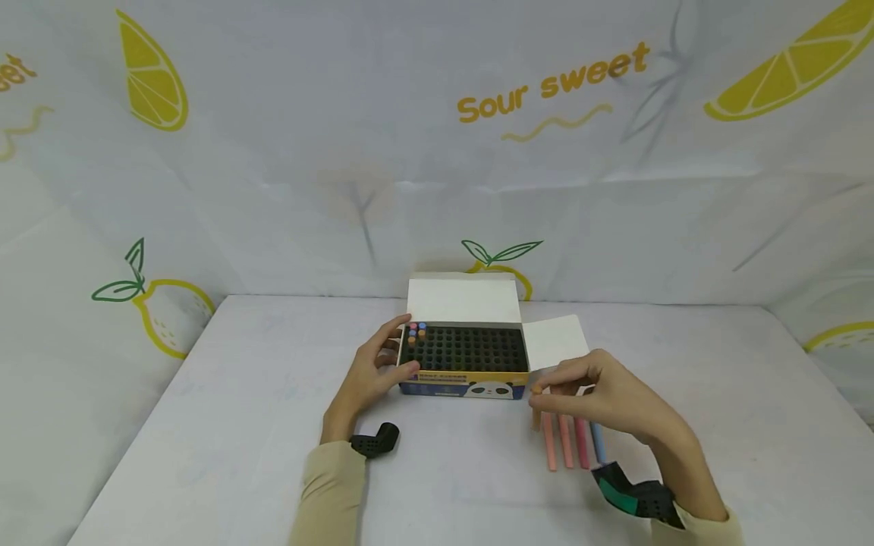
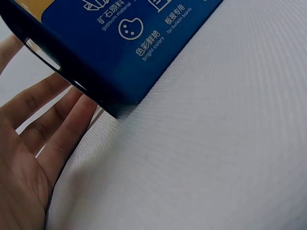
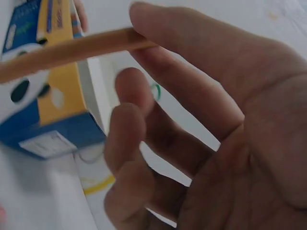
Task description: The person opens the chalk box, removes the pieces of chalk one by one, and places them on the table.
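Right of the box (image 1: 444, 387), pinching an orange stick (image 3: 72, 51) by one end with the right hand (image 1: 610, 393), dangling below the fingertips (image 3: 146, 19), looking slim and straight, gripping the box with the left hand (image 1: 367, 377).

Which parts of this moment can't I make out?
- Far ends of the pink sticks: head view, hidden by the right hand.
- Lower tip of the orange stick: right wrist view, cut off by the left edge.
- Small print on the box: head view, too small to read.
- Top of the box: left wrist view, cut off by the top edge.
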Demonstrator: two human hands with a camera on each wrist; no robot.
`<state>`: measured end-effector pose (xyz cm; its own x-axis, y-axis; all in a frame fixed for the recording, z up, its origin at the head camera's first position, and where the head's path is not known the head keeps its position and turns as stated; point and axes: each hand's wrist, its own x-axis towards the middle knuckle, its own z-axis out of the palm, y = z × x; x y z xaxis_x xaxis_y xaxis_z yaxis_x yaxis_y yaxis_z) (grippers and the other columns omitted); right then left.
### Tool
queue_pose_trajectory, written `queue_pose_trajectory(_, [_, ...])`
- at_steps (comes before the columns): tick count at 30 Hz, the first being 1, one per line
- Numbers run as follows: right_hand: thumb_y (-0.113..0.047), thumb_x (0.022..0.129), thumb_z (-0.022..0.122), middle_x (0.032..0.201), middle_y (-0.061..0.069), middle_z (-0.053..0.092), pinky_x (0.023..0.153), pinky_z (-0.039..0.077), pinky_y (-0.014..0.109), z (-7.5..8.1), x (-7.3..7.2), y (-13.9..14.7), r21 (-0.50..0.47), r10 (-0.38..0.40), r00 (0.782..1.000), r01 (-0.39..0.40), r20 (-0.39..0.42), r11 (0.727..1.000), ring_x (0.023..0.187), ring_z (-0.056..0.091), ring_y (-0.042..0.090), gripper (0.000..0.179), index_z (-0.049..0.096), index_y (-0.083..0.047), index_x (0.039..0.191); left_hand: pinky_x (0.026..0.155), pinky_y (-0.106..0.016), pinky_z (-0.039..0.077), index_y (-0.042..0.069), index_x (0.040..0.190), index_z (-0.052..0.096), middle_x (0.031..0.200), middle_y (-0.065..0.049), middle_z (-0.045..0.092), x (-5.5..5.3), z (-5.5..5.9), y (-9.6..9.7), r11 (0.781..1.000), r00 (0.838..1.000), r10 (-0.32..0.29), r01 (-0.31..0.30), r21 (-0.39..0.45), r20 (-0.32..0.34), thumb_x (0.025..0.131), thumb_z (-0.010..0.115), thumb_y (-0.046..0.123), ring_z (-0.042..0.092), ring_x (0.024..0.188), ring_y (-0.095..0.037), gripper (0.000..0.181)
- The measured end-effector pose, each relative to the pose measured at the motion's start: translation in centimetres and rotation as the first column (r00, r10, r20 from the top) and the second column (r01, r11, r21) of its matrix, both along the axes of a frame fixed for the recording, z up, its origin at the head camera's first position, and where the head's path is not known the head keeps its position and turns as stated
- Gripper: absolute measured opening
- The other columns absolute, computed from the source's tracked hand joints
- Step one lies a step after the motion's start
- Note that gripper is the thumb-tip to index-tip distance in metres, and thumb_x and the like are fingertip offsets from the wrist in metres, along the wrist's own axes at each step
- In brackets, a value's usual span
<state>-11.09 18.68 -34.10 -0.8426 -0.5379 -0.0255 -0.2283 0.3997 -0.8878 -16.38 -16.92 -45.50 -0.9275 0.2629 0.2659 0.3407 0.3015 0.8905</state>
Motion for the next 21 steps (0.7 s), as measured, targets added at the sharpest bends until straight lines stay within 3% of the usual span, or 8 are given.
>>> queue_pose_trajectory(4, [-0.017,0.095,0.072,0.099,0.001,0.08,0.075,0.059,0.029,0.1,-0.3,2.5,0.025,0.047,0.997,-0.049,0.055,0.998,0.086,0.07,0.009,0.017,0.08,-0.008,0.107,0.09,-0.034,0.058,0.032,0.154,0.044,0.13,-0.013,0.06,0.1,0.1,0.0,1.0,1.0,-0.004,0.004,0.001,-0.004,0.09,0.076,0.027,0.061,0.104,-0.022,0.072])
queue_pose_trajectory(12, [-0.005,0.099,0.064,0.102,-0.003,0.079,0.074,0.056,0.026,-1.2,-1.1,7.4,0.002,0.183,0.978,-0.184,0.103,0.983,0.088,0.067,0.002,0.021,0.077,-0.001,0.114,0.091,-0.036,0.058,0.031,0.155,0.043,0.13,-0.015,0.061,0.1,0.1,0.0,1.0,1.0,-0.007,0.007,-0.003,-0.006,0.091,0.076,0.03,0.063,0.106,-0.025,0.072])
queue_pose_trajectory(16, [-0.003,0.099,0.062,0.099,-0.009,0.078,0.06,0.045,0.024,-2.1,-1.3,9.3,0.001,0.21,0.962,-0.214,0.173,0.977,0.078,0.055,-0.004,0.023,0.077,-0.001,0.116,0.091,-0.036,0.058,0.031,0.155,0.043,0.13,-0.015,0.061,0.1,0.1,-0.1,1.0,1.0,-0.007,0.007,-0.003,-0.006,0.091,0.076,0.03,0.063,0.106,-0.024,0.072])
queue_pose_trajectory(21, [-0.004,0.1,0.06,0.104,-0.007,0.079,0.065,0.047,0.019,-3.3,-1.5,10.8,-0.006,0.203,0.95,-0.207,0.239,0.978,0.083,0.057,-0.008,0.024,0.076,0.001,0.118,0.092,-0.035,0.058,0.031,0.154,0.044,0.13,-0.014,0.061,0.1,0.1,0.0,1.0,1.0,-0.007,0.006,-0.002,-0.009,0.09,0.076,0.03,0.062,0.106,-0.023,0.071])
